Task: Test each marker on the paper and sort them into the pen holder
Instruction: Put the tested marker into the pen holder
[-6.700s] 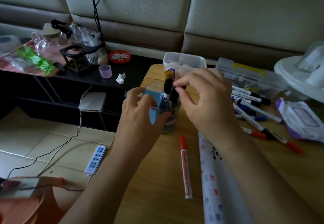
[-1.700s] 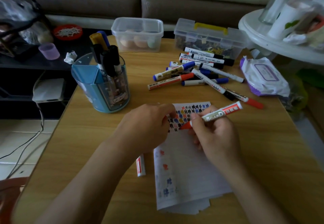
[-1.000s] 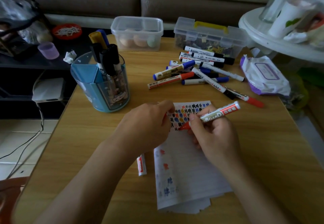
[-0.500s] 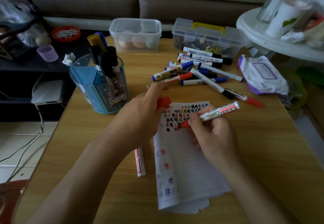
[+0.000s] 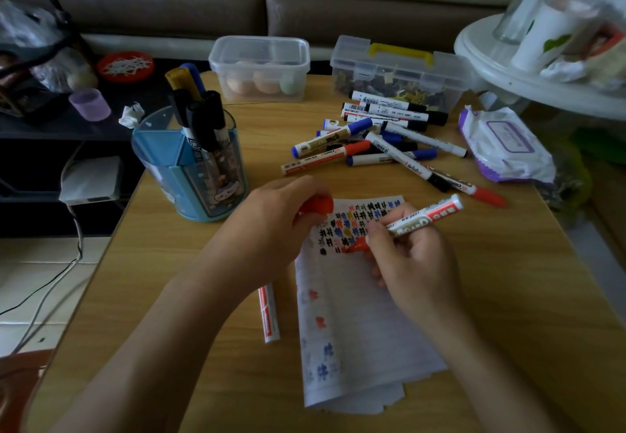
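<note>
While the red marker [image 5: 411, 222] is pinched in the right hand [image 5: 411, 263], its tip is pressed onto the paper [image 5: 355, 314] near the middle of the table [image 5: 508, 297]. Its red cap [image 5: 316, 205] is gripped by the left hand [image 5: 271, 226] just left of it. Further left, the blue pen holder [image 5: 189, 168] is seen, with loose markers [image 5: 382, 141] piled at the far side.

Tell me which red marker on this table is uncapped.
The red marker in the right hand, tip on the paper. Its cap is in the left hand; the red ones in the pile are capped.
</note>
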